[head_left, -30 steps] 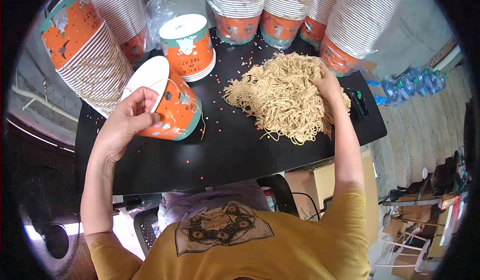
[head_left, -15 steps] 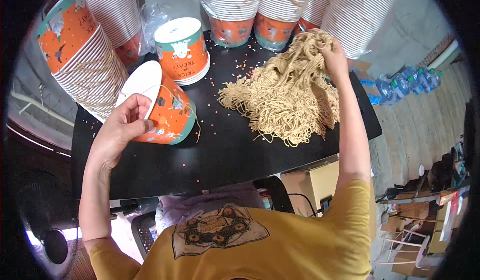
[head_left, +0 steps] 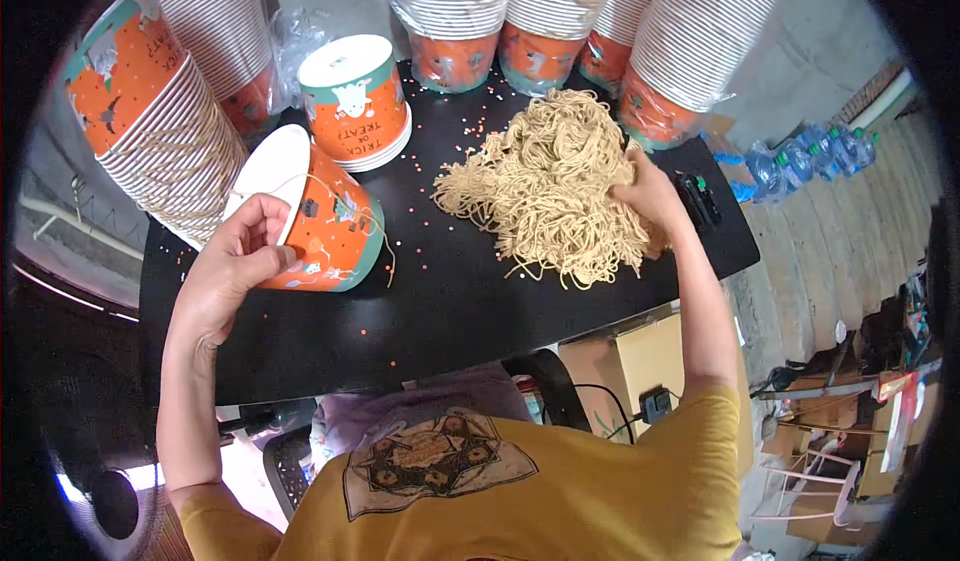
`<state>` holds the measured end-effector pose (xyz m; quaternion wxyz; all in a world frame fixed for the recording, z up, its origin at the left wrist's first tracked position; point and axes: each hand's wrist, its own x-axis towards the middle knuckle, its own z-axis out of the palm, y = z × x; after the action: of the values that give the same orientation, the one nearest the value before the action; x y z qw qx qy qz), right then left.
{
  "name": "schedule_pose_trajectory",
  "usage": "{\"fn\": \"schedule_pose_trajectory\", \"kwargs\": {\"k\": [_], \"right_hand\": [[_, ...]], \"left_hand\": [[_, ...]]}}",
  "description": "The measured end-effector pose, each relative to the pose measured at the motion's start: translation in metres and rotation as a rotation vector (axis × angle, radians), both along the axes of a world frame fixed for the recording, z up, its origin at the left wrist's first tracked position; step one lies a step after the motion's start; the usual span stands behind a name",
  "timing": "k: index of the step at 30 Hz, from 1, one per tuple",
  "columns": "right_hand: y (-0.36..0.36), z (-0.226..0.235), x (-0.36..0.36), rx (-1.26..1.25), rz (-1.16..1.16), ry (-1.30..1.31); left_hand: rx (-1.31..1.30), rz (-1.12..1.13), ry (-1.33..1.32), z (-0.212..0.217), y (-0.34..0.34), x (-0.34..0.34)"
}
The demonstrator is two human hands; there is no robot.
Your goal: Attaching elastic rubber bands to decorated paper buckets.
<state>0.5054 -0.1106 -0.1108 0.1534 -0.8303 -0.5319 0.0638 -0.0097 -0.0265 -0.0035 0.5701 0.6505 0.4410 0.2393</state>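
Two hands work at a black table (head_left: pixel 450 301) crowded with orange paper tubs and a heap of tan string.

Tall stacks of ribbed paper tubs (head_left: pixel 170 131) ring the table's far edge, beyond both hands. The string pile (head_left: pixel 545 196), a loose, tangled, straw-coloured mound, lies under the right hand (head_left: pixel 650 196), whose grip is clenched into its right side. Left of it, one orange tub (head_left: pixel 320 226) with teal rim lies tipped on its side, white inside showing; the left hand (head_left: pixel 235 266) grasps its rim, thumb on the wall. An upturned tub (head_left: pixel 355 101) stands just beyond.
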Motion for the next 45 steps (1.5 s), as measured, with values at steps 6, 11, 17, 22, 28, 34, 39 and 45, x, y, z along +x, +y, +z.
{"fn": "schedule_pose_trajectory", "kwargs": {"k": [6,11,17,22,28,34,39,45], "right_hand": [[0.000,0.037,0.001,0.408,0.067,0.001],[0.000,0.033,0.011,0.387,0.155,-0.047],[-0.010,0.021,0.014,0.050,0.294,0.269],[-0.013,0.042,-0.001,-0.323,0.258,0.007],[-0.009,0.093,-0.122,0.136,0.243,-0.274],[0.041,0.082,-0.250,0.357,0.679,0.551],[0.088,0.072,-0.290,0.378,0.825,0.629],[0.096,0.081,-0.278,0.063,0.829,1.141]], "left_hand": [[-0.009,0.019,-0.032,0.002,-0.004,0.003],[-0.001,0.033,-0.029,0.001,-0.002,0.000],[-0.026,0.024,-0.048,0.001,-0.004,0.000],[0.005,0.008,-0.043,0.001,-0.003,0.000],[0.009,-0.019,-0.025,0.003,0.001,0.001],[-0.022,0.017,-0.064,0.005,0.006,0.000],[-0.023,0.014,-0.054,0.005,0.012,-0.007],[-0.025,0.009,-0.054,0.008,0.014,-0.003]]}}
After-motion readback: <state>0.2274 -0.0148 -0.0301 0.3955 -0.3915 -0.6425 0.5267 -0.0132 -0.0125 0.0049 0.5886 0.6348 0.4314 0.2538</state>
